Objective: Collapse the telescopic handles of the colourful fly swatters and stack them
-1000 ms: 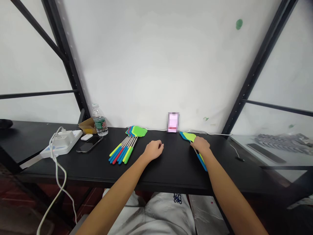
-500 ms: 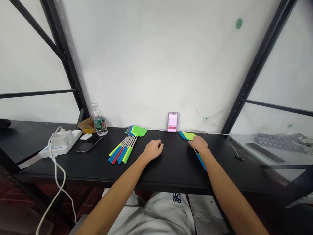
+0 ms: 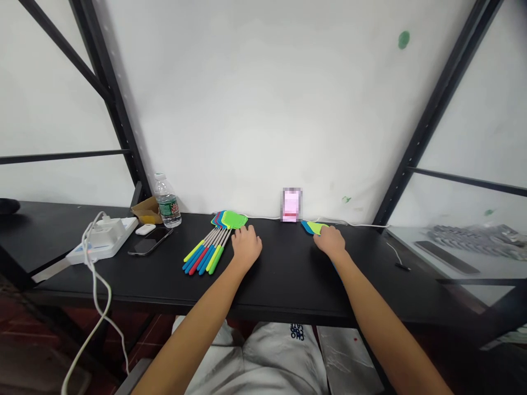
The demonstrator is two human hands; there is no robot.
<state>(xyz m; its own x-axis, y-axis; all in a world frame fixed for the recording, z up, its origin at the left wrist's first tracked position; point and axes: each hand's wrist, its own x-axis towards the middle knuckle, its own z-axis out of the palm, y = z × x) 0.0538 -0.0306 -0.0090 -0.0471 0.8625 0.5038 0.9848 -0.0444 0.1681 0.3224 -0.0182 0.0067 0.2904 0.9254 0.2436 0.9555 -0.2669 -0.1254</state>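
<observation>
A fanned bunch of fly swatters point(image 3: 214, 250) lies on the black table, with green, yellow, blue and red handles and a green head on top. Just right of their thin shafts is my left hand point(image 3: 247, 246), open, fingers a little apart and holding nothing. My right hand point(image 3: 330, 241) is closed over the necks of a smaller group of fly swatters point(image 3: 316, 227), whose yellow and blue heads poke out past the fingers. My hand and forearm cover most of their handles, and the fingertips are hidden.
Leaning on the wall is a blurred pink-screened device point(image 3: 291, 205). To the left stand a water bottle point(image 3: 167, 203), a cardboard box point(image 3: 147, 211), a dark phone point(image 3: 150, 242), a white case point(image 3: 145, 229) and a power strip point(image 3: 107, 241) with hanging cables. A black-tipped cable point(image 3: 402, 267) lies at the right.
My left hand has moved left and slightly away from me, up to the fanned swatters, with its fingers extending. My right hand has shifted slightly left, and its swatters' handles are now mostly covered.
</observation>
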